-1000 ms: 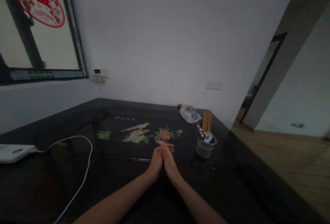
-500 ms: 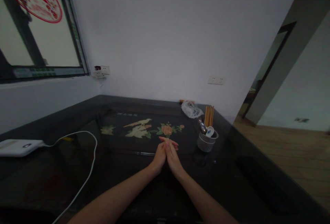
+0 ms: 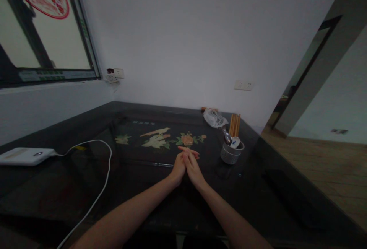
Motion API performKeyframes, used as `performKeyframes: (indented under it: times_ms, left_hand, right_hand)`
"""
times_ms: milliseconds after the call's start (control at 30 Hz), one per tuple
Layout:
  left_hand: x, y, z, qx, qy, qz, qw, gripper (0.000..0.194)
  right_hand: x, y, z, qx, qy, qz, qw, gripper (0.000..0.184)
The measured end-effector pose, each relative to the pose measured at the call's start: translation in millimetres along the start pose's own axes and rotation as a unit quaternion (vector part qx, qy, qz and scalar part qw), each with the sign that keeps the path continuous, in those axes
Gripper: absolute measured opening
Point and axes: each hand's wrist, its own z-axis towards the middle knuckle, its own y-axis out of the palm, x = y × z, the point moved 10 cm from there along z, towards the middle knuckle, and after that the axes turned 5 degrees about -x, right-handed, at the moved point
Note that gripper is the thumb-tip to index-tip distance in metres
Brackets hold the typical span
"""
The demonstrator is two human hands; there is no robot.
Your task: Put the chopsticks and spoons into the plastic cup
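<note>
My left hand (image 3: 178,166) and my right hand (image 3: 194,168) meet palm to palm in the middle of the view. Their fingers are stretched out and cross at the tips. No object shows between them, though the inner palms are hidden. Both hands are over the dark glossy table (image 3: 160,176), just in front of its flower-and-bird picture (image 3: 156,140). Nearest to my right hand is a grey utensil holder (image 3: 230,156). In it stand wooden chopsticks (image 3: 234,124), a metal spoon (image 3: 227,136) and a white spoon (image 3: 235,142).
At the left lies a white power bank (image 3: 25,157) with a white cable (image 3: 107,172) curving to the front edge. A clear plastic bag (image 3: 213,118) rests near the wall. A flat dark object (image 3: 292,195) lies at the right. A window (image 3: 60,50) is at the upper left.
The view has shifted a little, so the table and its things appear slightly higher and farther right. My hands stay pressed together in the same pose.
</note>
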Motion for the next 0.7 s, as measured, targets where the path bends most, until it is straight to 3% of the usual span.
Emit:
performKeyframes:
  times_ms: [467, 700]
  left_hand:
    - [-3.4, 8.1, -1.0, -0.048, -0.011, 0.028, 0.998, 0.045]
    - [0.5, 9.5, -1.3, -0.042, 0.000, 0.024, 0.999, 0.046]
  right_hand:
    - [-3.1, -6.2, -4.4, 0.000, -0.003, -0.001, 1.000, 0.038]
    - [-11.7, -7.0, -5.8, 0.005, -0.014, -0.016, 1.000, 0.037]
